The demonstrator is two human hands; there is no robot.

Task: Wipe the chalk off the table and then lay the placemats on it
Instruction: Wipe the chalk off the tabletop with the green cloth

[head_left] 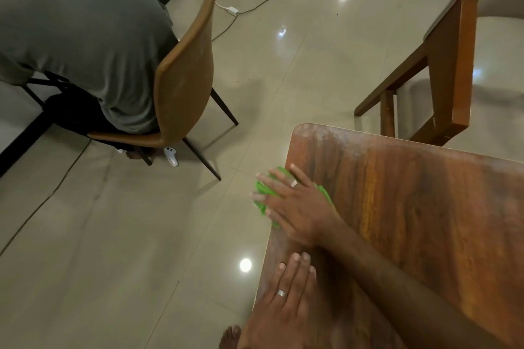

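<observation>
The right hand [295,207], fingers spread flat, presses one crumpled green cloth [262,198] at the wooden table's [411,207] left edge. The left hand [286,297] rests flat nearer, fingers straight. Each wears one ring.

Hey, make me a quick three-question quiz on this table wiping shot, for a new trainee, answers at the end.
1. True or false: the right hand presses a green cloth at the table's edge.
2. Where is the left hand? A) flat on the table near its edge B) holding a placemat C) on the brown chair
3. Fill in: whitish chalk haze shows near the table's far ____.

Key: 1 true; 2 A; 3 corner.
</observation>
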